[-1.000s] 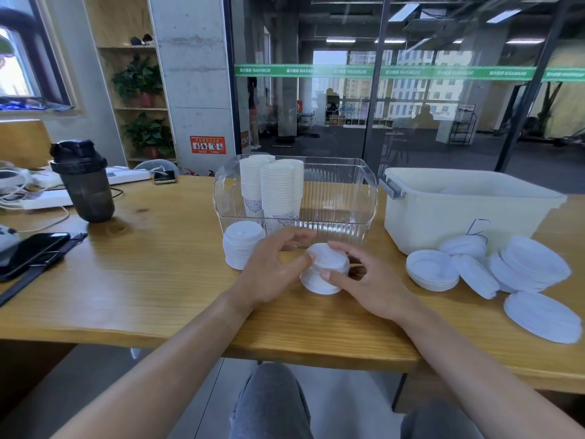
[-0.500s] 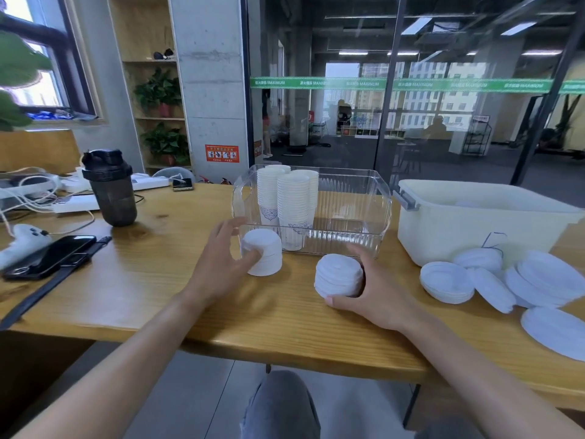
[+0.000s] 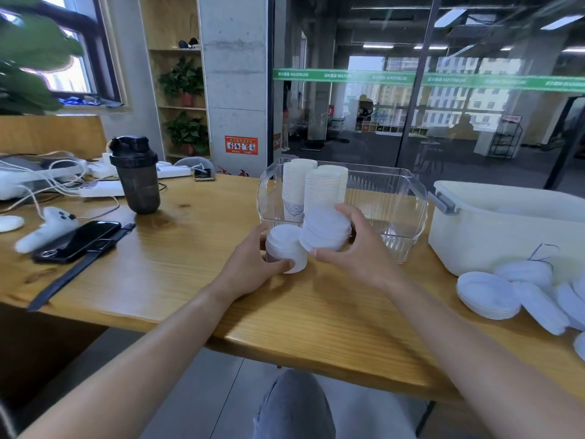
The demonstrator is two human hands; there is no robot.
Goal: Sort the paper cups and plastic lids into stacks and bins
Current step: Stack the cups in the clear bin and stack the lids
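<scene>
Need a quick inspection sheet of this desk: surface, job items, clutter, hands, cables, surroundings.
Surface: wooden table, bare patch in front of the person.
Job's things: paper cup stacks upright in the clear bin; white bin to its right; loose lids in front of the white bin.
Clutter: shaker bottle, phone, white controller.
Hands: left hand grips a short lid stack on the table; right hand holds a second lid stack, tilted, off the table.
Cables: white cables and power strips at the far left.
Surroundings: glass wall, shelf with potted plants.
</scene>
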